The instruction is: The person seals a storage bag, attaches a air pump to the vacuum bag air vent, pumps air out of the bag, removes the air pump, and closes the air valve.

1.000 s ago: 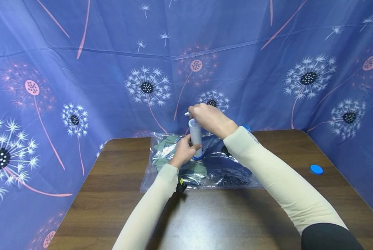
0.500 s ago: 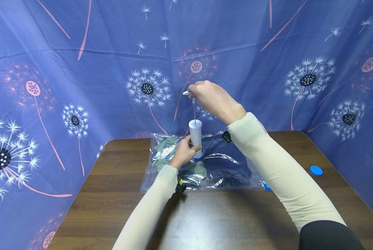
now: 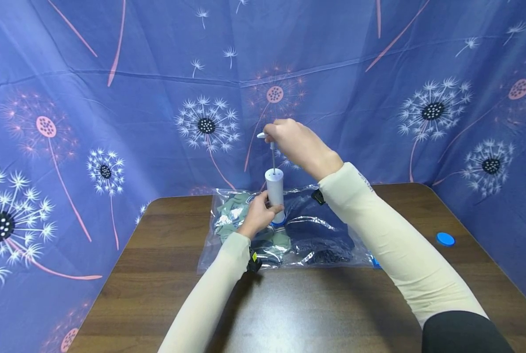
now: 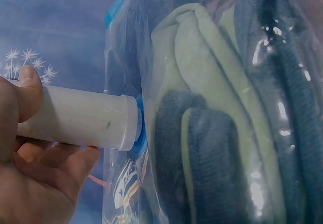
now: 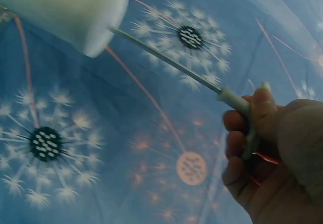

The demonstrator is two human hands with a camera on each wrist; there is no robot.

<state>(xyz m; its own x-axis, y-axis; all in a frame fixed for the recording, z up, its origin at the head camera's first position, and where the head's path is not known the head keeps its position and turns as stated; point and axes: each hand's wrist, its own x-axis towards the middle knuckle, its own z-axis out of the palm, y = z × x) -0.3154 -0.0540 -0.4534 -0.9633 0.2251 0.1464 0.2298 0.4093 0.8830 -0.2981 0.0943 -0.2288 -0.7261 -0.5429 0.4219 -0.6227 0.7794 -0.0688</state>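
Note:
A white hand pump (image 3: 275, 189) stands upright on a clear plastic bag (image 3: 315, 230) that holds folded green and dark blue cloth. My left hand (image 3: 258, 214) grips the pump's barrel near its base; in the left wrist view the barrel (image 4: 81, 115) meets a blue valve (image 4: 141, 128) on the bag. Above the barrel, my right hand (image 3: 295, 144) holds the pump's white handle (image 3: 261, 135), with the thin metal rod (image 5: 166, 59) drawn out between handle and barrel. Fingers of the right hand (image 5: 267, 153) curl round the handle in the right wrist view.
A blue round cap (image 3: 445, 239) lies on the wooden table (image 3: 165, 294) at the right. A blue piece (image 3: 375, 262) shows at the bag's right edge, beside my right sleeve. Behind the table hangs a blue cloth (image 3: 157, 98) with a dandelion print.
Since a second ago my right hand has risen with the handle, baring the rod, and over the last half second it has dropped slightly. The left hand keeps its place on the barrel.

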